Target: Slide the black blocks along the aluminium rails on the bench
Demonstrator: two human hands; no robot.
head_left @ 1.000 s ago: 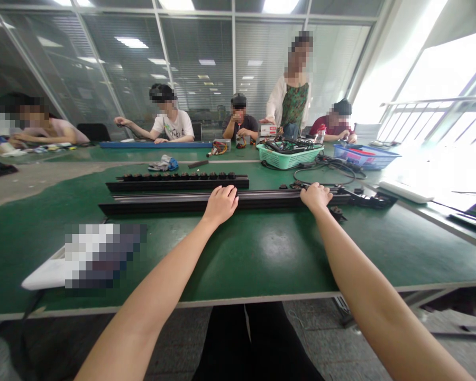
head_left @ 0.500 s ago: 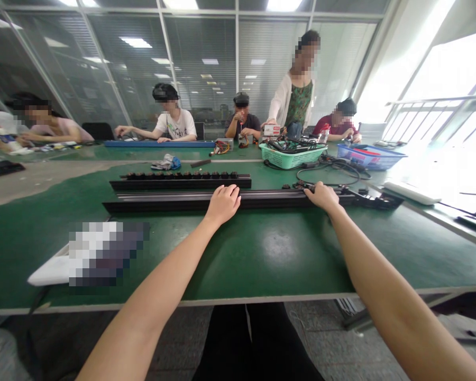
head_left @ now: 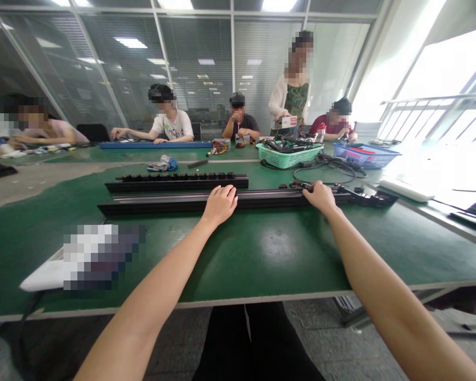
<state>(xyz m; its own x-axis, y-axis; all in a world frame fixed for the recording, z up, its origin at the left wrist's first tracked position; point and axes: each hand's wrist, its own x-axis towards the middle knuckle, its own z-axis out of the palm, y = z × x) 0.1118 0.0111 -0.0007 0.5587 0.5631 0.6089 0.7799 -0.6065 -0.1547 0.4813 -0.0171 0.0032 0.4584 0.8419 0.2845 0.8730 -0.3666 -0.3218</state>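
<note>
A long black rail (head_left: 162, 206) with a shiny channel along its top lies across the table in front of me. My left hand (head_left: 221, 204) rests over its middle, with the fingers bent round the far edge. Farther right, my right hand (head_left: 320, 197) is closed at the rail's top, fingertips on a small dark part that I cannot make out. Small black pieces (head_left: 283, 186) lie just behind the rail. A shorter black rail (head_left: 174, 185) carrying a row of black wheel-like parts (head_left: 184, 176) sits behind, to the left.
Beyond the rails are a green basket (head_left: 289, 159) full of cables, a blue basket (head_left: 365, 157) and a grey-blue glove (head_left: 163, 164). A white object (head_left: 43, 272), partly blurred, lies front left. Several people work across the green table (head_left: 230, 264); one stands holding a box (head_left: 289, 122).
Both my hands keep their places on the rail. The standing person has lifted the box away from above the green basket, toward the right. My view has shifted slightly.
</note>
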